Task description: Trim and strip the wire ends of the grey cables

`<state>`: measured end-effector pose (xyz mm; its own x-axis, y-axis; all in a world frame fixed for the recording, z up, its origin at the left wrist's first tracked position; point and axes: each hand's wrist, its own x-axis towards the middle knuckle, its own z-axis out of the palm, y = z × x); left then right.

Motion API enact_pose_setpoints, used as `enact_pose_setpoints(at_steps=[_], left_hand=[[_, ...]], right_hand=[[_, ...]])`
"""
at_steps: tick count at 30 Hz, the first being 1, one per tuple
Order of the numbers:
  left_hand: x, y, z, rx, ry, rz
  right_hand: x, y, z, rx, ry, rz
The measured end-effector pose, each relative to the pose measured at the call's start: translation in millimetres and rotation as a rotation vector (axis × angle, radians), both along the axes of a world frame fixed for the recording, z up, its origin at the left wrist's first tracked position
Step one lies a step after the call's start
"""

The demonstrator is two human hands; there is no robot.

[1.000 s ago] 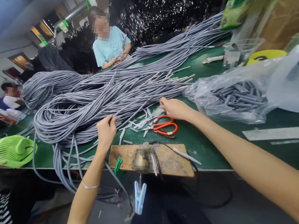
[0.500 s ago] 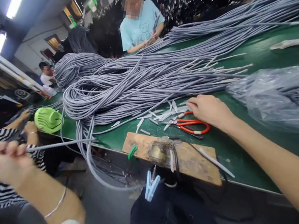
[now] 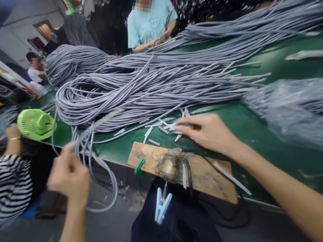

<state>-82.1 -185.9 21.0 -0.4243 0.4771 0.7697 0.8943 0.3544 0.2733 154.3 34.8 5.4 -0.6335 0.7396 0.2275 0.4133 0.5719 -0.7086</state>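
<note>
My left hand point(image 3: 70, 174), blurred by motion, is closed around a grey cable point(image 3: 99, 125) whose pale end points up and right over the coil. Loops of cable hang beside this hand below the table edge. My right hand point(image 3: 208, 132) is palm down low over the table, fingers stretched out with a gap between thumb and fingers. Its fingertips are at the pale scraps of sleeving point(image 3: 165, 126); whether they touch a scrap I cannot tell. The orange-handled cutters do not show now. A large bundle of grey cables point(image 3: 142, 89) lies just beyond both hands.
A wooden board point(image 3: 207, 177) with a metal fixture point(image 3: 169, 166), a green clip point(image 3: 139, 166) and a blue clothes peg point(image 3: 162, 207) sits at the table's front edge. A plastic bag point(image 3: 310, 108) of grey pieces lies right. A green fan point(image 3: 36, 123) stands left, near a co-worker's striped sleeve point(image 3: 14, 179).
My left hand has swung right, bringing the cable over the coil's front. My right hand has come left and nearer, over where the orange-handled cutters lay. The view has shifted slightly.
</note>
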Motion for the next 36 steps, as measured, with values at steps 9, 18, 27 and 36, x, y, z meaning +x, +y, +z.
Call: enact_pose_setpoints(at_steps=[9, 18, 27, 36], left_hand=[[44, 108, -31.1, 0.107, 0.345, -0.624], [73, 155, -5.2, -0.159, 0.104, -0.815], [106, 192, 0.1, -0.101, 0.084, -0.985], [106, 196, -14.9, -0.227, -0.506, -1.060]], right_hand=[[-2, -3, 3.7, -0.513, 0.614, 0.300], [4, 10, 7.0, -0.311, 0.714, -0.034], [18, 20, 12.7, -0.421, 0.909, -0.279], [13, 20, 2.4, -0.284, 0.707, -0.374]])
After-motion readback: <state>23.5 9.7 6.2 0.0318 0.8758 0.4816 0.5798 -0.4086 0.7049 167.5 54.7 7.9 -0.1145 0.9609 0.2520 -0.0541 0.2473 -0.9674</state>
